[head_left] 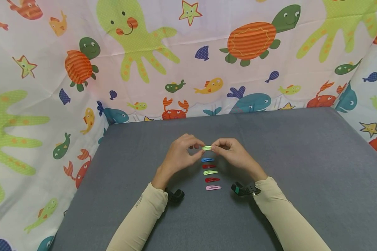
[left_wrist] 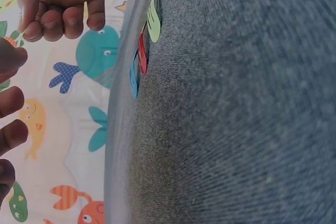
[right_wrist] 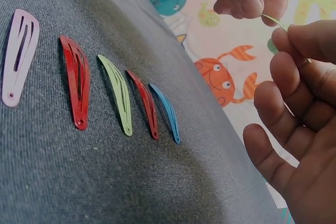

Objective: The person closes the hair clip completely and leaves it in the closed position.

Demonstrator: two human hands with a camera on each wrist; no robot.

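Note:
Between the two hands, a light green snap hair clip (head_left: pixel 207 148) is held above the grey cloth. My left hand (head_left: pixel 183 152) pinches its left end with thumb and fingertip. At its other end, my right hand (head_left: pixel 234 153) pinches it between thumb and index finger. In the right wrist view the held clip (right_wrist: pixel 275 20) appears edge-on and slightly bowed. Below the hands lies a column of clips: blue (head_left: pixel 207 160), red (head_left: pixel 208 166), light green (head_left: pixel 210 172), a second red (head_left: pixel 212 180) and pink (head_left: pixel 213 188).
Grey cloth (head_left: pixel 301 181) covers the table. A white curtain (head_left: pixel 207 35) printed with sea animals hangs behind and along both sides. Dark straps (head_left: pixel 245 189) sit at the wrists, below beige sleeves (head_left: pixel 282 209).

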